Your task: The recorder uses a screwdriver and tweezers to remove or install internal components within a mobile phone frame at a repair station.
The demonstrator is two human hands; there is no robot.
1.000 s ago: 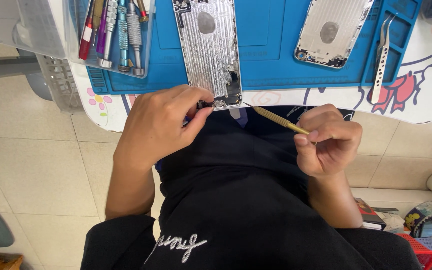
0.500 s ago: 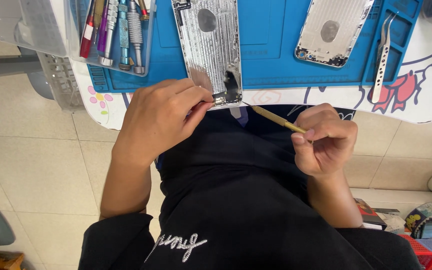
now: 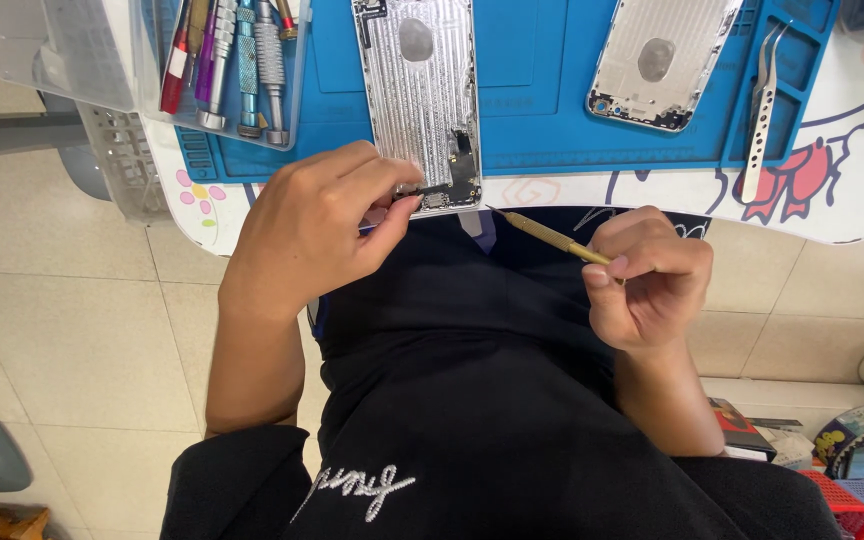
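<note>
The left hand (image 3: 317,235) pinched the near end of a silver phone shell (image 3: 422,100) lying at the blue mat's (image 3: 542,80) near edge. The right hand (image 3: 647,275) gripped a yellow-handled screwdriver (image 3: 552,237), its tip just beside that shell.

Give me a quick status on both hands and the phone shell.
Left hand fingers pinch the near end of the phone shell on the blue mat. Right hand holds a brass tool, tip just short of the shell. Nothing between.
</note>
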